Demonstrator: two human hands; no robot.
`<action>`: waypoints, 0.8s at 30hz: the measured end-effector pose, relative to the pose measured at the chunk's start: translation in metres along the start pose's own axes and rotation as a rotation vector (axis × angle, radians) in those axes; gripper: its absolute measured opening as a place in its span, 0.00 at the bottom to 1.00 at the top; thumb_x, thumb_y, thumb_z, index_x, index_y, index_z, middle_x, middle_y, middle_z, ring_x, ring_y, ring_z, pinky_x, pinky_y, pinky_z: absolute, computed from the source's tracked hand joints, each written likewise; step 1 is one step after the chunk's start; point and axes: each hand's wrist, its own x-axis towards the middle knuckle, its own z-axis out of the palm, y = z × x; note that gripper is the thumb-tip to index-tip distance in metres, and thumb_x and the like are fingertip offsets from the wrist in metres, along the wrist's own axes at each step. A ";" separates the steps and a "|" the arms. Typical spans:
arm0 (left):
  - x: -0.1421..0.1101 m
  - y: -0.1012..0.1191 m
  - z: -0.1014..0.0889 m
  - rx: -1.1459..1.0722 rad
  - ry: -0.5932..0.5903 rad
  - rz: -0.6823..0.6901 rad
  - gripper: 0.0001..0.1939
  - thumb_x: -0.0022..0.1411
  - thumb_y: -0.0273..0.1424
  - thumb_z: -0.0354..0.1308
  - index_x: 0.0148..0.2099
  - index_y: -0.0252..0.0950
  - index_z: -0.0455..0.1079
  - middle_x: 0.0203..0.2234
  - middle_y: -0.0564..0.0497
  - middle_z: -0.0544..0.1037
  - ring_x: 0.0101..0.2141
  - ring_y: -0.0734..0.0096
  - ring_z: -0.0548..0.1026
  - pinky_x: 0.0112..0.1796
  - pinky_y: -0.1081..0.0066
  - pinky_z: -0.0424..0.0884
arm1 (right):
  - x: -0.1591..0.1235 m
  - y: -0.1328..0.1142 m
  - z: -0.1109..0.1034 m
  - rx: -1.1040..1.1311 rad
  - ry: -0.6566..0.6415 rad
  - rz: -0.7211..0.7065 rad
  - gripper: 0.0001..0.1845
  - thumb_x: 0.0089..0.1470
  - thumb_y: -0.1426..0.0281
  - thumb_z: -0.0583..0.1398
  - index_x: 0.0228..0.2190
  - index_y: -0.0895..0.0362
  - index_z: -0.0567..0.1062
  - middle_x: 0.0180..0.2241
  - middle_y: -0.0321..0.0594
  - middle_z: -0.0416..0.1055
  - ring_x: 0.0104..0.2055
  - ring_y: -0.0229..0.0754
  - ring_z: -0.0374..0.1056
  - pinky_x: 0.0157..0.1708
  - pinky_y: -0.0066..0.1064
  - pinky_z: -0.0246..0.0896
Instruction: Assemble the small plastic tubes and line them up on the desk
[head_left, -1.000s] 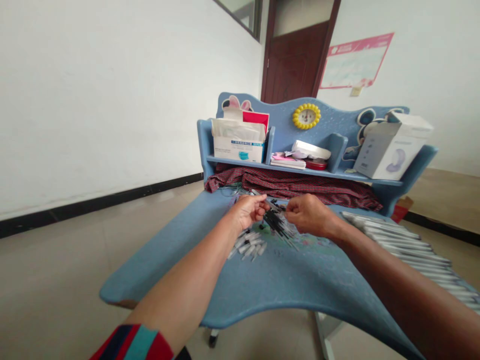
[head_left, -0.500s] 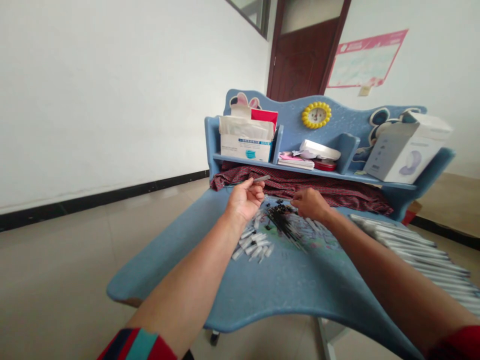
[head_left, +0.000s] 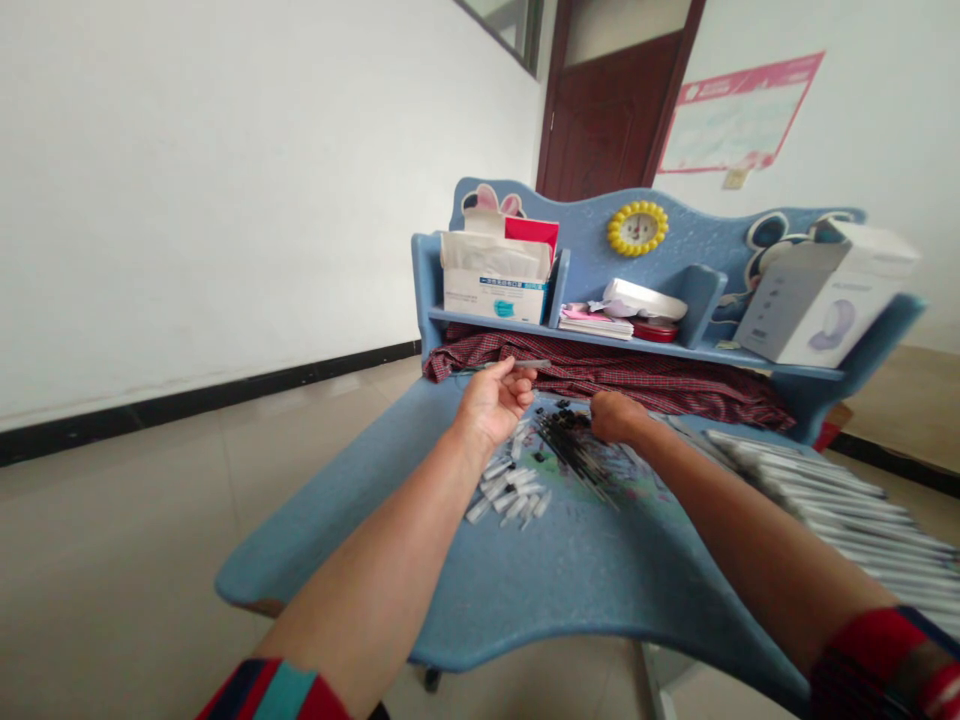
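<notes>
My left hand [head_left: 493,402] pinches a thin greyish tube [head_left: 532,364] between thumb and fingertips, above the desk [head_left: 525,590]. My right hand [head_left: 616,415] is closed, its fingertips turned down beside several small black pieces [head_left: 564,412]; anything in its grip is hidden. Between the hands lies a bundle of thin black-and-clear rods [head_left: 574,455] resembling pen refills. A pile of short white caps [head_left: 510,490], with a few black bits among them, lies below my left hand.
Long white pen-like sticks [head_left: 840,500] are stacked at the right. Crumpled checked cloth [head_left: 675,392] lies along the desk's back, under a shelf holding a mask box [head_left: 491,280], booklets [head_left: 592,322] and a white carton [head_left: 806,300]. A yellow-rimmed clock [head_left: 637,229] is above.
My left hand has shifted slightly right, with the tube still in it. My right hand has turned, its fingers now curled down by the black pieces. The view has moved a little.
</notes>
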 end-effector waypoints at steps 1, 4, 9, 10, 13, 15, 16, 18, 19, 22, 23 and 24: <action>0.000 0.000 0.000 0.003 0.003 0.001 0.11 0.60 0.24 0.49 0.24 0.30 0.62 0.16 0.47 0.72 0.13 0.82 0.64 0.14 0.82 0.57 | -0.002 0.000 -0.002 0.033 -0.001 -0.016 0.13 0.40 0.77 0.59 0.31 0.63 0.78 0.36 0.56 0.75 0.42 0.53 0.70 0.39 0.36 0.64; 0.000 0.000 -0.001 0.014 -0.002 -0.003 0.12 0.60 0.24 0.48 0.24 0.30 0.62 0.16 0.47 0.72 0.13 0.82 0.64 0.14 0.82 0.58 | -0.014 -0.001 -0.008 0.168 -0.023 -0.095 0.10 0.44 0.74 0.55 0.27 0.62 0.76 0.28 0.48 0.76 0.33 0.43 0.73 0.32 0.26 0.65; 0.001 -0.004 -0.002 0.060 -0.029 -0.029 0.12 0.60 0.24 0.49 0.24 0.29 0.62 0.16 0.47 0.72 0.13 0.82 0.64 0.14 0.81 0.59 | -0.047 -0.002 -0.012 0.794 -0.040 -0.239 0.07 0.42 0.72 0.58 0.27 0.61 0.73 0.21 0.37 0.72 0.19 0.33 0.65 0.19 0.22 0.61; 0.001 -0.005 -0.002 0.073 -0.027 -0.037 0.12 0.60 0.25 0.49 0.24 0.29 0.63 0.16 0.47 0.72 0.13 0.82 0.64 0.14 0.81 0.58 | -0.052 -0.003 -0.012 0.943 -0.048 -0.256 0.07 0.39 0.72 0.60 0.26 0.61 0.73 0.19 0.36 0.71 0.18 0.32 0.64 0.18 0.23 0.60; 0.000 -0.009 -0.001 0.109 -0.017 -0.061 0.11 0.60 0.25 0.49 0.25 0.29 0.64 0.16 0.48 0.72 0.12 0.82 0.65 0.14 0.82 0.57 | -0.066 -0.005 -0.014 1.135 -0.060 -0.260 0.08 0.36 0.72 0.62 0.25 0.60 0.73 0.17 0.33 0.69 0.16 0.31 0.61 0.18 0.23 0.59; 0.000 -0.011 0.000 0.134 -0.013 -0.073 0.10 0.60 0.25 0.50 0.26 0.29 0.64 0.16 0.48 0.72 0.12 0.82 0.65 0.14 0.81 0.57 | -0.071 -0.007 -0.016 1.155 -0.037 -0.258 0.07 0.36 0.72 0.62 0.24 0.60 0.73 0.16 0.33 0.69 0.16 0.31 0.61 0.18 0.23 0.57; 0.000 -0.012 0.000 0.147 -0.014 -0.078 0.10 0.60 0.25 0.50 0.26 0.29 0.64 0.16 0.48 0.72 0.12 0.82 0.65 0.14 0.81 0.57 | -0.072 -0.008 -0.016 1.153 -0.017 -0.258 0.07 0.36 0.72 0.62 0.24 0.60 0.74 0.16 0.33 0.69 0.17 0.31 0.60 0.18 0.23 0.57; 0.001 -0.014 0.000 0.169 -0.021 -0.084 0.10 0.60 0.25 0.50 0.26 0.29 0.64 0.16 0.48 0.72 0.13 0.81 0.65 0.14 0.81 0.58 | -0.074 -0.009 -0.017 1.130 0.028 -0.264 0.07 0.36 0.73 0.61 0.24 0.60 0.75 0.16 0.33 0.68 0.17 0.32 0.60 0.18 0.24 0.56; 0.001 -0.015 0.000 0.179 -0.023 -0.086 0.10 0.60 0.25 0.50 0.26 0.29 0.64 0.16 0.48 0.72 0.13 0.81 0.65 0.14 0.81 0.58 | -0.074 -0.010 -0.017 1.115 0.053 -0.262 0.07 0.36 0.73 0.60 0.24 0.61 0.75 0.16 0.33 0.68 0.17 0.32 0.59 0.18 0.24 0.55; 0.002 -0.017 -0.002 0.211 -0.031 -0.097 0.11 0.60 0.26 0.50 0.26 0.29 0.64 0.16 0.48 0.72 0.13 0.81 0.65 0.13 0.81 0.57 | -0.075 -0.010 -0.016 1.098 0.113 -0.238 0.10 0.36 0.74 0.59 0.25 0.61 0.77 0.16 0.32 0.67 0.18 0.32 0.58 0.19 0.24 0.55; 0.003 -0.017 -0.002 0.224 -0.034 -0.100 0.11 0.60 0.26 0.50 0.26 0.29 0.64 0.16 0.47 0.72 0.13 0.81 0.65 0.13 0.81 0.57 | -0.075 -0.010 -0.015 1.100 0.126 -0.231 0.10 0.36 0.74 0.58 0.25 0.61 0.77 0.16 0.32 0.67 0.18 0.32 0.58 0.19 0.24 0.55; 0.003 -0.018 -0.003 0.236 -0.038 -0.104 0.11 0.60 0.26 0.50 0.25 0.29 0.64 0.17 0.47 0.72 0.13 0.81 0.65 0.13 0.81 0.57 | -0.076 -0.010 -0.015 1.104 0.136 -0.226 0.11 0.37 0.73 0.57 0.26 0.61 0.77 0.16 0.33 0.67 0.18 0.32 0.58 0.19 0.25 0.54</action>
